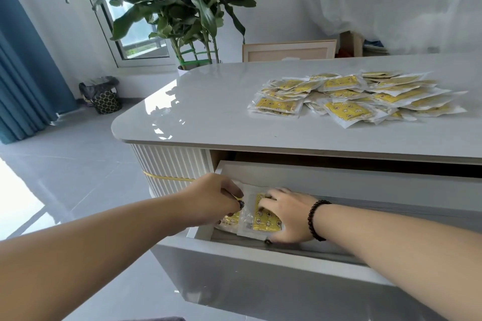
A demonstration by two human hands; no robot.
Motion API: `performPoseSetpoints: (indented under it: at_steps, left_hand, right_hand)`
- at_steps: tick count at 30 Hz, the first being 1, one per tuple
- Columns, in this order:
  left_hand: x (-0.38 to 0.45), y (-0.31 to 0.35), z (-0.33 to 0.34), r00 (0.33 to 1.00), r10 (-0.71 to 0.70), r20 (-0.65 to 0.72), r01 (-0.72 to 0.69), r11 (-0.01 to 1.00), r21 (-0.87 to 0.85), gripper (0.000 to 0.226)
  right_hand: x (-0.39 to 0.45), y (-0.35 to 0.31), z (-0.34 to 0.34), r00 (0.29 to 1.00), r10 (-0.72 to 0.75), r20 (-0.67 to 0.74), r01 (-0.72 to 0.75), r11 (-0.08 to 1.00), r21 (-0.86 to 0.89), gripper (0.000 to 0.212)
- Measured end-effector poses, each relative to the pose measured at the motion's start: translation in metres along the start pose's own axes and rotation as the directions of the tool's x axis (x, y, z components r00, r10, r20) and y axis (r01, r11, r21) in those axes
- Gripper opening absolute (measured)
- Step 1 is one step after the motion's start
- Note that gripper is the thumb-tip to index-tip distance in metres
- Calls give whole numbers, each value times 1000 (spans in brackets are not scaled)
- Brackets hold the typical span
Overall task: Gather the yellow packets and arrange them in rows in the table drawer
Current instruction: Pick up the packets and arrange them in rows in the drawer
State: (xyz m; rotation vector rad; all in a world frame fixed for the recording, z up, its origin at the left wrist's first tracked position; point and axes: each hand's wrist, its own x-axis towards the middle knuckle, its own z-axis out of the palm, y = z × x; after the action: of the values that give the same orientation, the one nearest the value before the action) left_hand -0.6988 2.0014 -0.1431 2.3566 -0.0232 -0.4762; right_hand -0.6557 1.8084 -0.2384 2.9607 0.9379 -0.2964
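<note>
Both hands reach into the open table drawer (pixel 339 180), at its left end. The right hand (pixel 289 216) lies palm down on a yellow packet (pixel 266 221) on the drawer floor, its fingers spread and fairly straight, pressing the packet's upper part while the thumb sits at its near edge. A dark bead bracelet (pixel 317 220) circles that wrist. The left hand (pixel 221 197) is just beside it to the left, fingers curled down over a second packet (pixel 230 217), which shows only as a yellow strip below the knuckles; it seems to pinch the packet's edge, though the contact itself is hidden. Up on the white tabletop (pixel 208 109), well apart from both hands, a loose pile of yellow packets (pixel 352 98) lies overlapping toward the right side.
</note>
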Motion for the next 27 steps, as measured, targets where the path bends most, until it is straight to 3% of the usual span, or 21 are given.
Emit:
performPoseSetpoints:
  at_steps: [14,21,24,27]
  left_hand:
    - [1,15,5,998,57,-25,-57,998,13,23]
    - [16,36,1,934,257,-247,-247,966,72,23]
    - [28,53,1,880,331,-340,-319,943,92,26]
    - [48,76,9,841,397,-367,-378,917,125,32]
  right_hand:
    - [4,-3,-13,998,66,3,-66,996,-67,69]
    - [-25,14,-80,985,128,113,-131,991,20,43]
    - [-50,26,-113,988,147,51,-153,976,152,36]
    - [-62,49,-134,954,243,-175,-136,873,469,22]
